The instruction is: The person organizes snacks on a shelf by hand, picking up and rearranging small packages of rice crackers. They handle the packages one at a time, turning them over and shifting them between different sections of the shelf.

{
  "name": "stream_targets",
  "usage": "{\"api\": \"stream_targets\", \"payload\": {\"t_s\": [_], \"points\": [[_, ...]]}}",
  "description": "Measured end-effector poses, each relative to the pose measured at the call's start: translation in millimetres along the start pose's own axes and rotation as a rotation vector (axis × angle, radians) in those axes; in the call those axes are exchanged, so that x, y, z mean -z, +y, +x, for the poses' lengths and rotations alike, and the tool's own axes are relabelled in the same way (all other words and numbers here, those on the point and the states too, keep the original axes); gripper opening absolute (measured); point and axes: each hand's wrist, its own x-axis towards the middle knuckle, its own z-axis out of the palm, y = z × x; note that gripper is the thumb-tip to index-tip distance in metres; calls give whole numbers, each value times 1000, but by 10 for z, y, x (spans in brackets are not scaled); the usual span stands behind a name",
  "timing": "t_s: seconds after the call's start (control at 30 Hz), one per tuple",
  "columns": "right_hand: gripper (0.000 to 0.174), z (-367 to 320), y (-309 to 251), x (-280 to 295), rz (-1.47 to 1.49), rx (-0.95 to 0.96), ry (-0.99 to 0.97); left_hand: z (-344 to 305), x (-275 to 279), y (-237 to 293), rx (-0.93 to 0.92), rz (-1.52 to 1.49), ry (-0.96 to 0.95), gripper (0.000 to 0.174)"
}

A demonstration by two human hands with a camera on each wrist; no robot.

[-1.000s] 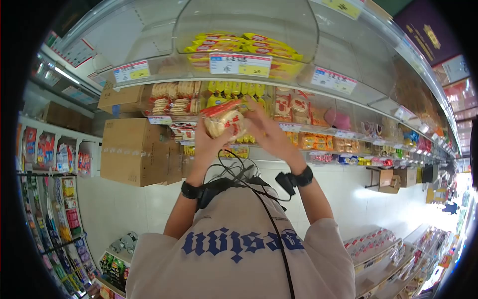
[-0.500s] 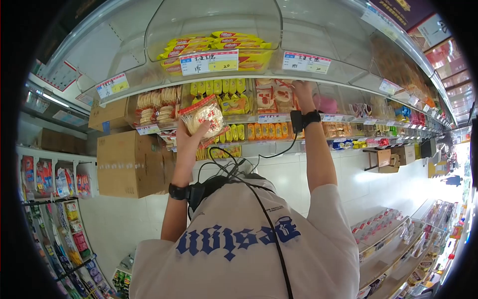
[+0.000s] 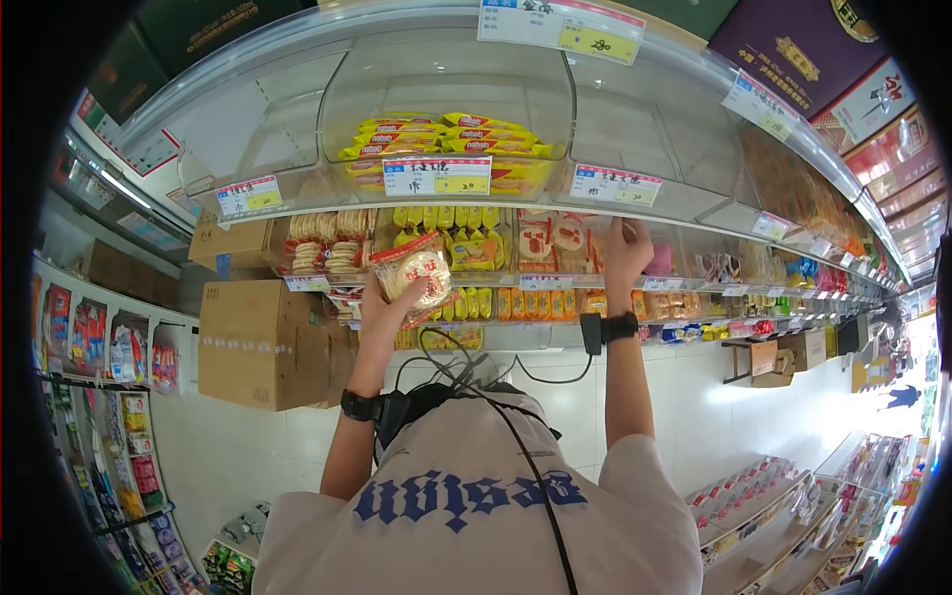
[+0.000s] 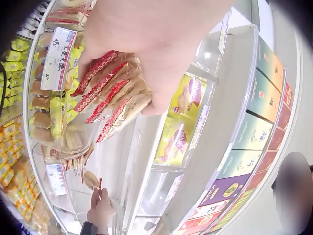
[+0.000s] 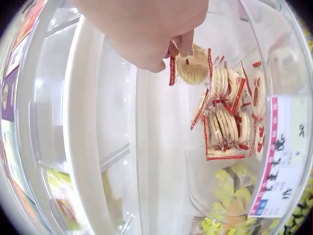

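Observation:
My left hand (image 3: 379, 315) holds a bundle of round crackers in clear packets with red edges (image 3: 412, 276), thumb across the front. In the left wrist view, several of these cracker packets (image 4: 115, 95) stand side by side within the grasp. Inside a clear shelf bin, my right hand (image 3: 625, 260) pinches one round cracker packet (image 5: 192, 67) by its red edge. More cracker packets (image 5: 225, 129) stand beside it in that bin, in two clusters. Part of the right hand's fingers is hidden behind the upper shelf edge in the head view.
Yellow wafer packs (image 3: 446, 139) lie in the upper bin, behind price tags (image 3: 436, 176). Yellow snack packs (image 3: 476, 248) fill the bin between the hands. Cardboard boxes (image 3: 260, 342) stand at the left. A black cable (image 3: 540, 451) runs over the shirt.
The right hand left the held bundle, reached right into the cracker bin, and now pinches a packet there. The left hand keeps holding its packets. The head view has shifted.

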Motion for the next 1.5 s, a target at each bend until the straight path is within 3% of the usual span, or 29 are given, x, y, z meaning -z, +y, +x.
{"api": "stream_targets", "payload": {"t_s": [0.1,0.2,0.3,0.4,0.5,0.6,0.7,0.8,0.9,0.93,1.03,1.13,1.23,1.37,1.43,1.47,1.5], "points": [[24,-31,108,175,-177,-53,-157,42,-10,-58,44,34,-19,61],[23,-48,436,216,-244,32,-366,18,-81,-23,82,81,-30,62],[29,-8,573,168,-345,215,-369,28,-172,-18,60,76,-60,62],[35,49,651,134,-479,214,-429,67,-176,-90,46,79,-87,62],[46,86,871,23,-533,124,-571,58,-179,-115,57,81,-102,62],[54,185,869,-37,-629,-176,-802,48,-191,-116,49,75,-103,62],[55,173,1127,-113,-842,133,-769,-15,-212,-35,44,62,-96,63],[42,159,745,-104,-925,94,-729,-21,-156,-24,12,40,-105,63],[44,101,176,42,-702,158,-586,-48,-91,-5,52,58,-80,63],[44,100,32,77,-504,171,-665,-59,-68,24,85,50,-102,64],[52,-201,-531,184,-280,673,-601,-99,-111,100,139,-55,-128,67],[56,-474,-739,199,28,504,-691,-54,-133,16,162,-56,-179,71],[58,-612,-744,174,408,219,-901,-42,-164,-96,166,-6,-160,76],[58,-817,-787,294,417,-29,-1027,-43,-246,-39,173,-12,-203,81],[57,-886,-1177,342,540,-68,-1119,-25,-239,-113,150,-19,-195,80],[50,-829,-1079,335,451,48,-1196,-30,-241,-119,159,-29,-191,79],[50,-864,-1062,328,434,-4,-1156,-37,-248,-115,167,-41,-186,77]]}}
